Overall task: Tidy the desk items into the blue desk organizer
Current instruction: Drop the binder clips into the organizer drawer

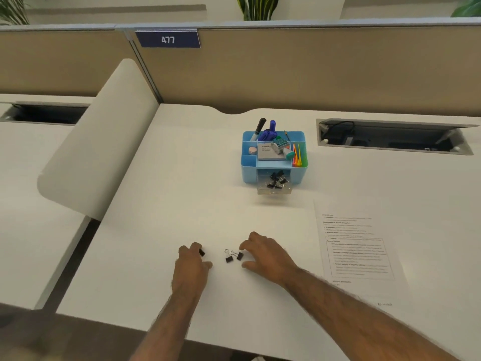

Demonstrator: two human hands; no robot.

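It was an open-plan office: fabric partitions (pixel 312 69), a numbered sign (pixel 168 39) reading, it seemed, 477, white benches (pixel 182 191) with cable hatches (pixel 390 136).

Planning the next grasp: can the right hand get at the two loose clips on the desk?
Likely yes. The right hand sits right beside the two clips and appears to hold nothing. Only bare desk lies around them, and nothing covers them.

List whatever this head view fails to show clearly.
Head view:
Printed sheet: text too small and blurred to read.
Black clip at the left hand: mostly hidden by fingers; grip unclear.
Clear drawer: overlapping clips, count unclear.
Desk cable tray: inside too dark.
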